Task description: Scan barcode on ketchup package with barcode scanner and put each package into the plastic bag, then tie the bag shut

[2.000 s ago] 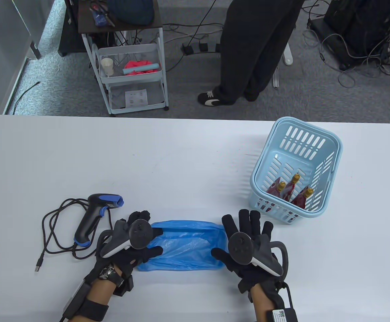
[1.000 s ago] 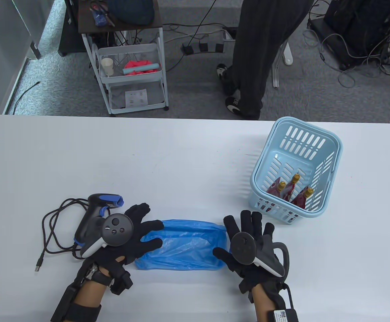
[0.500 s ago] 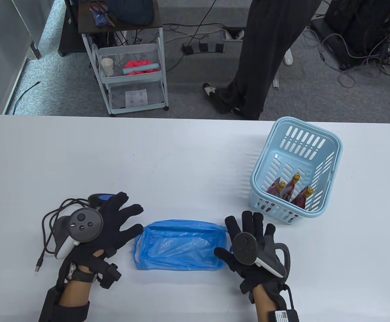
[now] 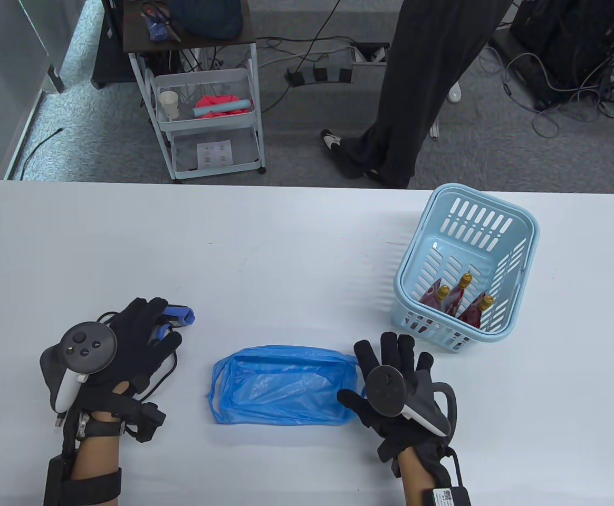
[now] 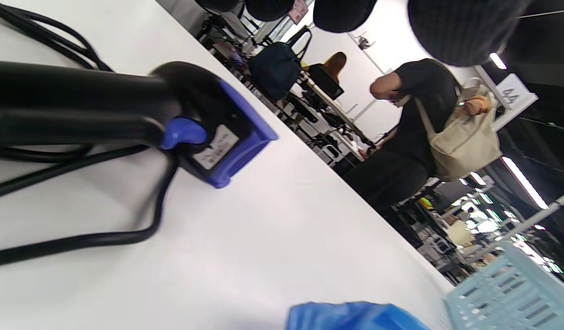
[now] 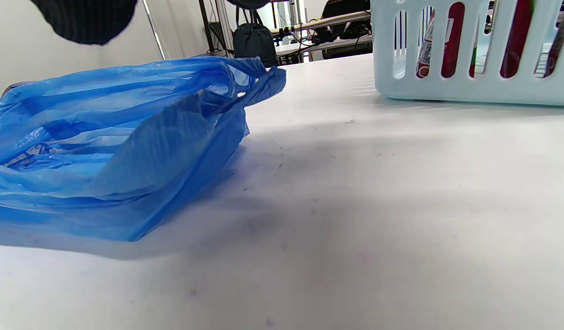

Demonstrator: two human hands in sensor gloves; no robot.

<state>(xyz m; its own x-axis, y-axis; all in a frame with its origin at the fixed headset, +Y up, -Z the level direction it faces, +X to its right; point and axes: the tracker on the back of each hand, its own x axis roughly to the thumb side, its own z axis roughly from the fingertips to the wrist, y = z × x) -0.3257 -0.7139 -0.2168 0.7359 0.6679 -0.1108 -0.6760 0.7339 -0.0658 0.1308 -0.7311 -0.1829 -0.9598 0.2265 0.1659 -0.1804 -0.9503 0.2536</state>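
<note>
Two relaxed hands, left [image 4: 127, 348] over barcode scanner [image 4: 172, 318], head pointing right; right [image 4: 399, 390] beside bag [image 4: 280, 385]

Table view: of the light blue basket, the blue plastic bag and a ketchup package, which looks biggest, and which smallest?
1. Basket and plastic bag: they cover about the same area, too close to rank.
2. Ketchup package, clearly the smallest; it stands inside the basket, partly hidden.
</note>
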